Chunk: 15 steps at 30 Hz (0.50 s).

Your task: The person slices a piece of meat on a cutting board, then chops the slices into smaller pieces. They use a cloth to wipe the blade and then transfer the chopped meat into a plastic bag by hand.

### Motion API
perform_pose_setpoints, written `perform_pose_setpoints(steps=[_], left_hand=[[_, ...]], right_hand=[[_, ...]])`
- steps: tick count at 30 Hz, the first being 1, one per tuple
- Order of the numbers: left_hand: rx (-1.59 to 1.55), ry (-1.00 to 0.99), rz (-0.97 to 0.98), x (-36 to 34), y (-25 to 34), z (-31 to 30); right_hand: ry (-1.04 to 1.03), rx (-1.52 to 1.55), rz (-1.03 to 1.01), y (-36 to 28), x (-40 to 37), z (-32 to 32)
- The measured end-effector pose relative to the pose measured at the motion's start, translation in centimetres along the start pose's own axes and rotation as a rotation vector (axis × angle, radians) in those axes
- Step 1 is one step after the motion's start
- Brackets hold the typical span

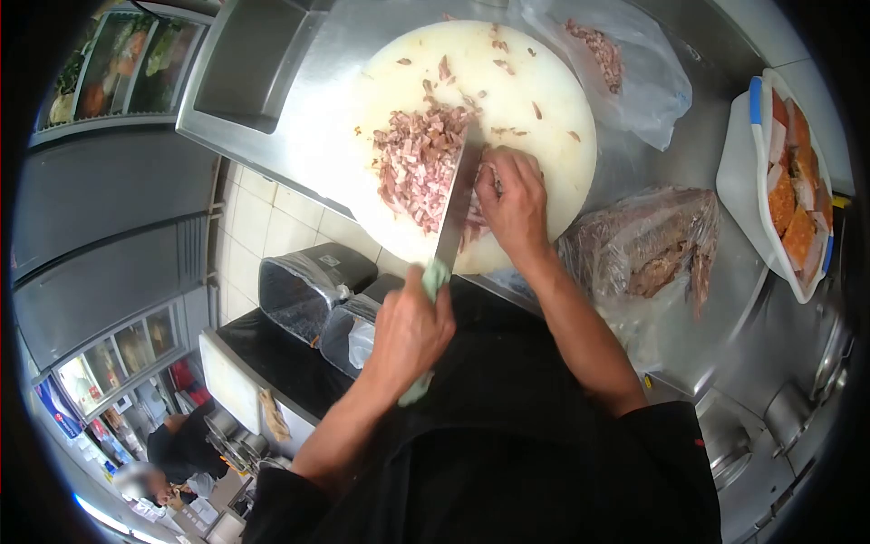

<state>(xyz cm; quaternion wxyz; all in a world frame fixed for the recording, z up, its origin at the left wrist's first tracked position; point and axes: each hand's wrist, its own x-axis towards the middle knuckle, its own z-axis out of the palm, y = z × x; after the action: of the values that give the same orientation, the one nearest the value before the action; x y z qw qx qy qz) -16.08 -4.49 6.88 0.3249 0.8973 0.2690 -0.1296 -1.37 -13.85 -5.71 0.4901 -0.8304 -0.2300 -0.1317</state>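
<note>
My left hand (412, 326) is wrapped round the pale green handle of a large kitchen knife (459, 195). The blade stands on edge on a round white cutting board (562, 163), along the right side of a heap of diced meat (421, 163). Just right of the blade, my right hand (517, 204) has its fingers curled down on strips of meat (476, 222); the fingertips are partly hidden. Small scraps of meat lie scattered over the far part of the board.
A clear plastic bag with chopped meat (598, 59) lies beyond the board. To the right are plastic-wrapped meat (648, 249) and a white tub of browned pieces (759, 163). A steel sink (254, 72) is at upper left, dark bins (313, 281) below. Another person (186, 444) is at lower left.
</note>
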Motion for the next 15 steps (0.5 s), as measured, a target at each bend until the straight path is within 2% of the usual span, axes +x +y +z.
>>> perform_pose_setpoints(steps=[5, 9, 13, 15], left_hand=[[-0.057, 0.15, 0.153, 8.1, 2.0, 2.8], [-0.051, 0.275, 0.227, 13.3, 3.6, 2.5], [-0.043, 0.301, 0.25, 13.6, 4.0, 0.1], [-0.046, 0.264, 0.14, 10.7, 4.1, -1.3]], right_hand=[[-0.051, -0.002, 0.024, 0.2, -0.1, 0.2], [-0.063, 0.026, -0.07, 0.9, -0.5, -0.2], [-0.085, -0.002, -0.078, 1.1, -0.1, -0.4], [-0.041, 0.109, 0.001, 0.9, -0.2, -0.4]])
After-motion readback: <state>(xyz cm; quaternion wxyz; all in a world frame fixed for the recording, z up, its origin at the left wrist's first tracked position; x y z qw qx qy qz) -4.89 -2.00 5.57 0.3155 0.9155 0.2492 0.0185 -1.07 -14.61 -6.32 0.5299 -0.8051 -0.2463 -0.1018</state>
